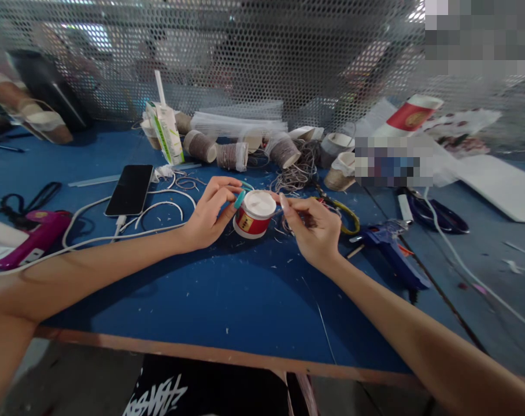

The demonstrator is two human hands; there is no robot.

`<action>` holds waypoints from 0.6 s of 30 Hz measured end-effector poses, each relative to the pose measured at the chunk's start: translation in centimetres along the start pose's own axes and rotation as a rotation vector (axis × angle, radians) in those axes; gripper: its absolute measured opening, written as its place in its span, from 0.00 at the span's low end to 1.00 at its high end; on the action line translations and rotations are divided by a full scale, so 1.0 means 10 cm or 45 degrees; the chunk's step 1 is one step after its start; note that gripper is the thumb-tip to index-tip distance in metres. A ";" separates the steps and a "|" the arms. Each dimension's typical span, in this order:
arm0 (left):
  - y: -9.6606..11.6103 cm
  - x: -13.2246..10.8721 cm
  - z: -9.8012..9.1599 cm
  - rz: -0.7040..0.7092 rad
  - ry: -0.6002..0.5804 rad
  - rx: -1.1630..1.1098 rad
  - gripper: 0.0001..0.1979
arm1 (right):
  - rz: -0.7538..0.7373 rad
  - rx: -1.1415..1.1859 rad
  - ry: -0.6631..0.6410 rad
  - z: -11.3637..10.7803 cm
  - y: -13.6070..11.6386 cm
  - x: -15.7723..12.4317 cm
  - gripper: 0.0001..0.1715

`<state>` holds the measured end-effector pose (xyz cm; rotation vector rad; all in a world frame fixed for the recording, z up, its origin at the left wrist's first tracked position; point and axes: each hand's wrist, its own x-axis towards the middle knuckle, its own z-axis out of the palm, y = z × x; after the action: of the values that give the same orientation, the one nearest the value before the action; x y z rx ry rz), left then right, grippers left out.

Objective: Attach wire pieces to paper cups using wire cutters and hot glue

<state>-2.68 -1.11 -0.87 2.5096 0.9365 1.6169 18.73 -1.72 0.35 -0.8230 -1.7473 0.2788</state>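
A small round tub (254,224), red with a gold label and white rims, stands upright on the blue table in front of me. White material fills its top. At its left side is my left hand (210,216), fingers bent, with a small teal piece (239,199) at the thumb and fingertips; its kind is unclear. Another bit of teal shows behind the tub. On the opposite side my right hand (314,225) is closed, thumb and finger pinched near the tub's rim. Whatever lies in that pinch is too small to make out.
Behind stand twine-wrapped cups (200,145), a drink carton (166,133) and tangled cord (299,167). A phone (130,190) on a white cable and a purple glue gun (41,237) lie left. At right are a blue glue gun (388,248), scissors (440,214) and yellow-handled pliers (351,219).
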 end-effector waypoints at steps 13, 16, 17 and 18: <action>-0.01 0.00 0.02 -0.022 -0.007 0.026 0.05 | -0.016 0.066 0.015 0.05 0.07 -0.02 0.06; -0.01 0.00 0.02 -0.006 -0.008 0.038 0.06 | -0.017 0.040 0.022 0.06 0.07 -0.02 0.05; -0.01 0.00 0.02 -0.001 -0.008 0.035 0.05 | -0.021 0.038 0.026 0.06 0.07 -0.02 0.05; -0.02 0.00 0.02 -0.003 -0.009 0.033 0.05 | -0.027 0.042 0.030 0.06 0.07 -0.01 0.05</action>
<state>-2.57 -0.90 -0.99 2.5288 0.9655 1.6044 18.42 -1.20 -0.34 -0.7803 -1.7246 0.2819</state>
